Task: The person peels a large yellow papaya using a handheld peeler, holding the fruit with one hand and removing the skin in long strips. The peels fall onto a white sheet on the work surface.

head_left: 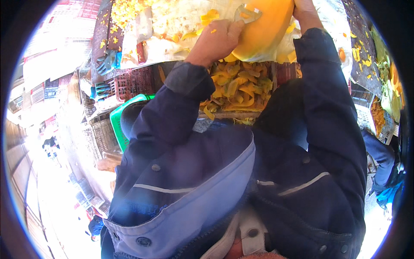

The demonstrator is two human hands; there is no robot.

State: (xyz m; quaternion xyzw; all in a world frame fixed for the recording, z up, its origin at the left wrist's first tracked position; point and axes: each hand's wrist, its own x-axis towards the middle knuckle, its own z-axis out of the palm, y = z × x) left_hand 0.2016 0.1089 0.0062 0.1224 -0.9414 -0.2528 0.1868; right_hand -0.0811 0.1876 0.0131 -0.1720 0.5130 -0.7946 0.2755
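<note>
A large orange squash (270,35), its skin partly pared away, lies at the front edge of the pale-covered table (168,53). My left hand (223,39) is closed around a peeler (247,13), whose head rests against or just over the squash's left side. At the far right of the squash, my right hand (304,9) grips or steadies it; the top of the picture cuts off its fingers. Strips of peel (210,16) are scattered on the cover beside my left hand. Below the table edge, between my knees, many more peelings (241,84) fill a container.
Left on the table is a broad-bladed knife (144,26) with a red handle, near orange scraps (129,11). Work gloves (108,63) lie at its edge. A red crate (134,81) and green crate (118,119) stand below. Another person's sleeve (381,158) shows at right.
</note>
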